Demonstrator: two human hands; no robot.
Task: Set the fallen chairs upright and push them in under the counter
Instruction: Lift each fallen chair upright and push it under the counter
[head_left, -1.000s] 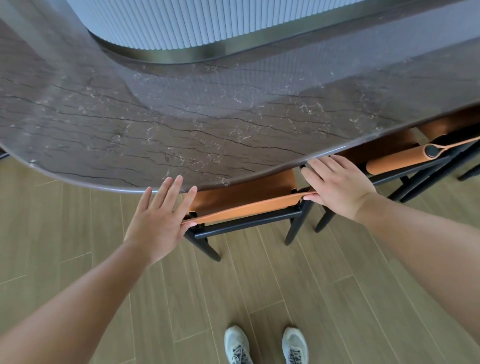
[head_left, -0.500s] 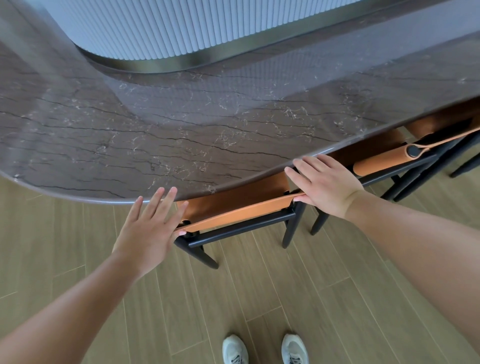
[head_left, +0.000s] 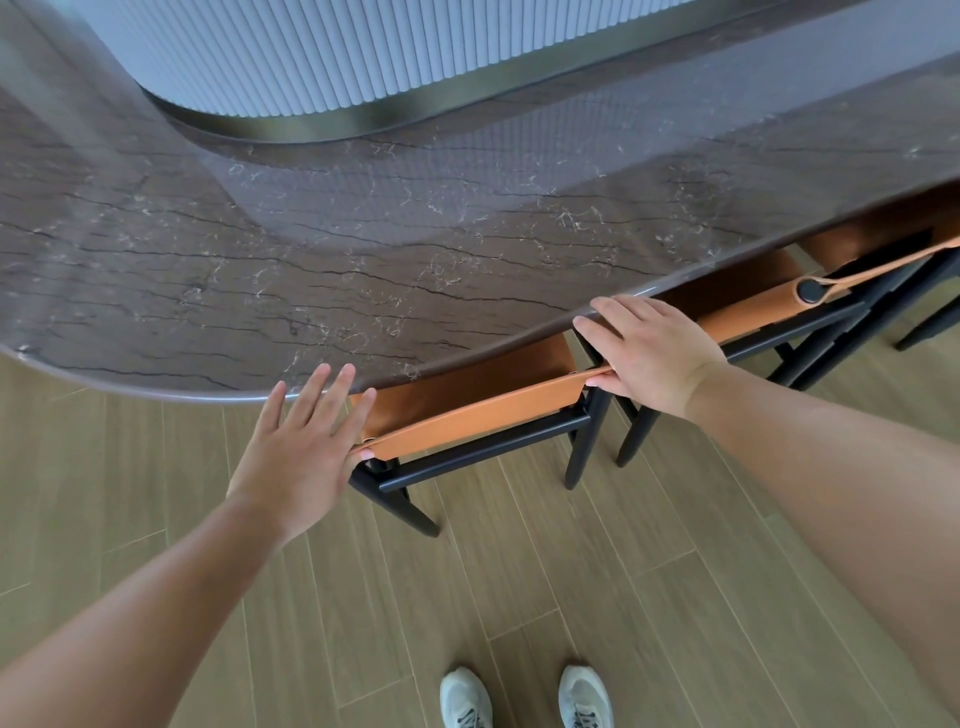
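Observation:
An upright chair (head_left: 478, 421) with a black frame and tan leather back stands tucked under the edge of the dark marble counter (head_left: 311, 270). My left hand (head_left: 304, 452) lies flat with straight fingers against the left end of its backrest. At the right end my right hand (head_left: 654, 353) rests over the top, fingers extended, thumb under the leather edge. A second tan chair (head_left: 769, 312) stands upright just to the right, also under the counter.
A third chair (head_left: 893, 234) shows at the far right edge. A ribbed pale panel (head_left: 415, 47) with a metal base band rises behind the counter. Wood-plank floor (head_left: 519, 597) lies below, with my two white shoes (head_left: 524, 701) at the bottom.
The chair has slid a little further under the counter with both hands on its backrest. My view has shifted slightly right.

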